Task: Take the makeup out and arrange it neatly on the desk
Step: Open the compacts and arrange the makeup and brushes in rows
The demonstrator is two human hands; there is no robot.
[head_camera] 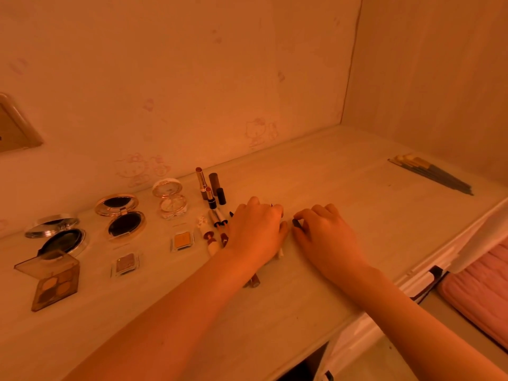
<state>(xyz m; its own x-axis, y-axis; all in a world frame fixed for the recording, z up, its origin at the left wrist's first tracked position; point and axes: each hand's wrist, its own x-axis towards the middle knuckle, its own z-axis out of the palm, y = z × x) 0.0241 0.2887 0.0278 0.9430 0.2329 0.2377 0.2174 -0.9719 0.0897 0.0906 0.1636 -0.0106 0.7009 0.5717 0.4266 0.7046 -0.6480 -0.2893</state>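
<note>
Beside left hand point(255, 229), tubes point(217, 218) point toward wall point(192, 78).

Pale wood-grain desk point(343, 188) is set against the wall. 3 open compacts point(122, 215) are laid in a row at left. 1 open palette point(55, 284) is placed at front left, and 2 single pans point(125, 264) beside it. Lipsticks point(210, 198) are stood upright near the wall. Tubes point(213, 243) are laid flat mid-desk. Brushes point(431, 174) are bunched far right, well apart. 1 small dark piece point(296, 222) is pinched by the right hand point(327, 232).
</note>
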